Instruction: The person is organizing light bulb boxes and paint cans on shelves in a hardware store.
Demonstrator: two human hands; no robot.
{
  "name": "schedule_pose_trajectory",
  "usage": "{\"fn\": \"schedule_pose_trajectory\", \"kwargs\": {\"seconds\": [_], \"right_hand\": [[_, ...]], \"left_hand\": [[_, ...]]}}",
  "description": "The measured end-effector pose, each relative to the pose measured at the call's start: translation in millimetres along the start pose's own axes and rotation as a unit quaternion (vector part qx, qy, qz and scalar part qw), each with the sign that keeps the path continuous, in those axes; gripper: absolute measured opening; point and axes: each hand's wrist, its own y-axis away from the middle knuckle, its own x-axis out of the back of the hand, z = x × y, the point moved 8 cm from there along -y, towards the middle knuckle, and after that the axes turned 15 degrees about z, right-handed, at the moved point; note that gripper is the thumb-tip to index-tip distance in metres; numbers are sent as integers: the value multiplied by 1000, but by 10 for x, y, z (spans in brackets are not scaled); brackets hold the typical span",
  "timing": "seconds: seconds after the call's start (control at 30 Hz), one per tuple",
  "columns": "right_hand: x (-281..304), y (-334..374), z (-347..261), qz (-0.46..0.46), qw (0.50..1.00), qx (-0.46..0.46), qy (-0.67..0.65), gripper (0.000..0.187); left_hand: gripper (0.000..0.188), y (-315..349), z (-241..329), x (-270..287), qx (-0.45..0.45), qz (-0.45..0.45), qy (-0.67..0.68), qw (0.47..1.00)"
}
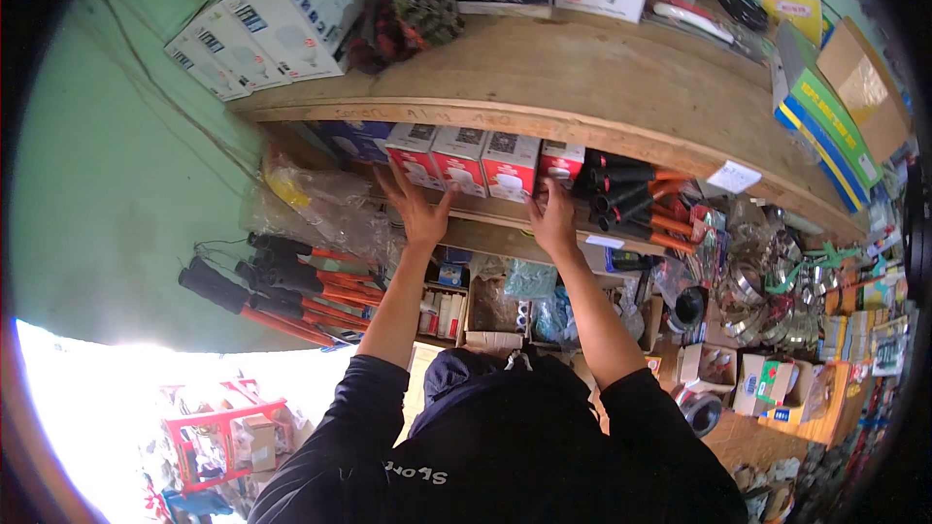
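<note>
Nearest my view is the dark top (505, 446) filling the lower middle of the frame, with both sleeves running up from it. From there my bare forearms reach to the row of red and white boxes (481, 163) tucked under the wooden shelf (582, 87) at centre frame. My left hand (417, 209) is spread open, fingers fanned, its tips touching the front of the boxes at the left of the row. My right hand (553, 218) is loosely curled with its fingertips against the small box at the right end; I cannot tell whether it actually pinches that box or only presses on it.

I judge this to be the squaring-up step, with the boxes pushed flush along the ledge. The next move calls for even pressure from both hands so that the row slides without tipping.

To the right of the row lie black and orange tools (636, 199); more of them hang at the left of the frame (282, 286). The row's far left end runs into shadow beside blue boxes (354, 141), and the bottom left is washed out by glare.
</note>
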Motion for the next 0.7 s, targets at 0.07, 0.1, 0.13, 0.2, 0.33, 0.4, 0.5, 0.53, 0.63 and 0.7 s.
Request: {"fn": "schedule_pose_trajectory", "kwargs": {"seconds": [0.07,0.1,0.13,0.2,0.33,0.4,0.5,0.53,0.63,0.7], "right_hand": [[-20,-11,-148,32,993,79,80,41],[-32,32,-121,9,991,73,113,46],[-4,108,-190,-13,987,69,142,51],[57,228,-460,-31,985,74,155,52],[271,218,-1399,-143,977,44,153,47],[489,80,-1967,-113,988,70,80,42],[810,-240,-3000,7,979,196,-53,26],[867,-368,-3181,57,964,250,-76,28],[991,-823,-3626,158,924,347,-27,28],[912,-1075,-3834,199,900,387,37,26]], "left_hand": [[124,-2,-382,-215,40,-71,107,991],[126,54,-354,-325,53,-82,144,985],[126,90,-353,-325,54,-68,142,986],[129,148,-369,-370,82,-61,118,988],[130,207,-227,-393,119,-62,1,991],[132,224,-138,-427,171,-121,-21,978],[126,244,-338,-366,128,-64,13,990],[126,264,-378,-328,135,-69,10,988],[111,320,-150,-103,76,-93,-20,993],[108,571,-145,94,52,-118,7,992]]}}
